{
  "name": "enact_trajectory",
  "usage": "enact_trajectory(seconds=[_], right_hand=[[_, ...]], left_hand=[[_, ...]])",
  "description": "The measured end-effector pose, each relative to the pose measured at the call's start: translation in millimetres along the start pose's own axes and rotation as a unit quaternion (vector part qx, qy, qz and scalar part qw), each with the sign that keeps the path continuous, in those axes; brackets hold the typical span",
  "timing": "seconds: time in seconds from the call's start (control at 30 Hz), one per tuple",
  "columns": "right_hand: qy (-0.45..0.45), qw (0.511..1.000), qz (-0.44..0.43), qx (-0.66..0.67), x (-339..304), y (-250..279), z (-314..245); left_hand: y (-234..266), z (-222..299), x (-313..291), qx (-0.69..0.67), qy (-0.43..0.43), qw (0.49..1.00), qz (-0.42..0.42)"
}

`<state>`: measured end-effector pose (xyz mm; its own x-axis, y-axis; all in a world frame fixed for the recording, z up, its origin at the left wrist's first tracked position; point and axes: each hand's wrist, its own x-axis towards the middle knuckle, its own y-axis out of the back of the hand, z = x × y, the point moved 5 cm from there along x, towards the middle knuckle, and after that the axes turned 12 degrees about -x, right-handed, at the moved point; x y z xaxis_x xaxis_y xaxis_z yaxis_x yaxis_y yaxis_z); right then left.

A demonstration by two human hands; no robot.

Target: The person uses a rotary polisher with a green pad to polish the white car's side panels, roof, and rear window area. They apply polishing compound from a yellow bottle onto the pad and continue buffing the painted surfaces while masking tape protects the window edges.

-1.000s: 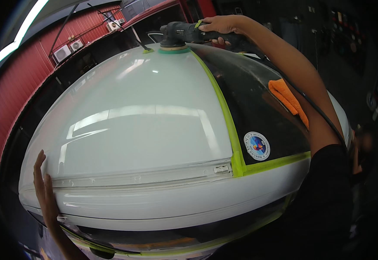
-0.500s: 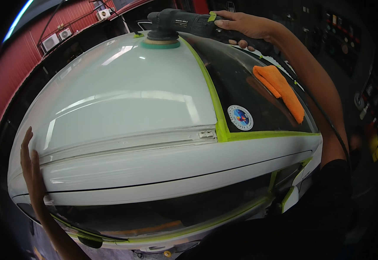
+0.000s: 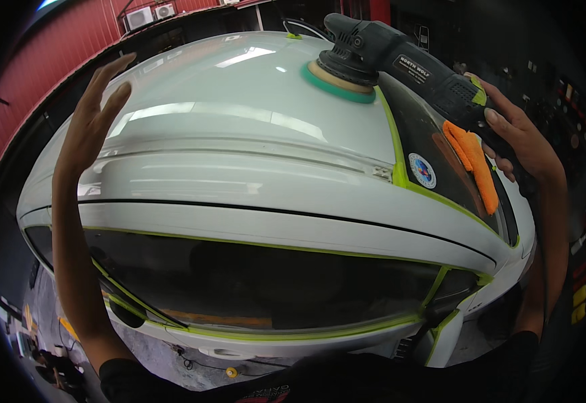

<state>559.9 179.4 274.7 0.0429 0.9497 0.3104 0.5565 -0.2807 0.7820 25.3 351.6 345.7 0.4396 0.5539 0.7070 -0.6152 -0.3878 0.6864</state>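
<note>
My right hand (image 3: 523, 131) is wrapped around the rear of a black polisher (image 3: 417, 67). The tool's round green-edged pad (image 3: 337, 85) is tilted over the white car roof (image 3: 239, 84), beside the taped edge of the dark glass. Whether the pad touches the paint I cannot tell. At the left, my left hand (image 3: 95, 121) is raised in front of the roof, empty, its thumb and fingers spread. A folded orange cloth (image 3: 478, 171) lies on the glass just below the polisher's handle. Near it sits a round sticker (image 3: 422, 170).
Yellow-green masking tape (image 3: 392, 127) borders the glass and side window (image 3: 273, 275). A side mirror (image 3: 447, 339) sticks out at the lower right. A dark cable (image 3: 546, 269) hangs along my right arm. A person (image 3: 61, 369) appears small at the lower left.
My left hand has lifted from low on the roof's left side, fingers now spread. The polisher has come closer, its pad now tilted. The view has shifted, showing more of the side window.
</note>
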Motion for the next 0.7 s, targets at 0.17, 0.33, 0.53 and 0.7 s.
enact_trajectory(seconds=[0.17,0.33,0.53,0.7], right_hand=[[0.1,0.994,0.008,0.037,-6.7,-23.3,-30.5],[0.226,0.972,-0.014,0.067,-0.6,-35.8,-81.9],[0.29,0.952,-0.061,0.073,9.8,-44.3,-98.4],[0.343,0.913,-0.199,0.095,4.0,-62.4,-190.7]], left_hand=[[-59.8,105.2,70.5,-0.027,-0.166,0.983,-0.08],[-59.4,157.6,79.4,-0.007,-0.126,0.977,-0.173],[-42.2,141.7,62.6,-0.028,-0.128,0.979,-0.154],[34.6,132.1,-17.1,-0.064,-0.139,0.976,-0.156]])
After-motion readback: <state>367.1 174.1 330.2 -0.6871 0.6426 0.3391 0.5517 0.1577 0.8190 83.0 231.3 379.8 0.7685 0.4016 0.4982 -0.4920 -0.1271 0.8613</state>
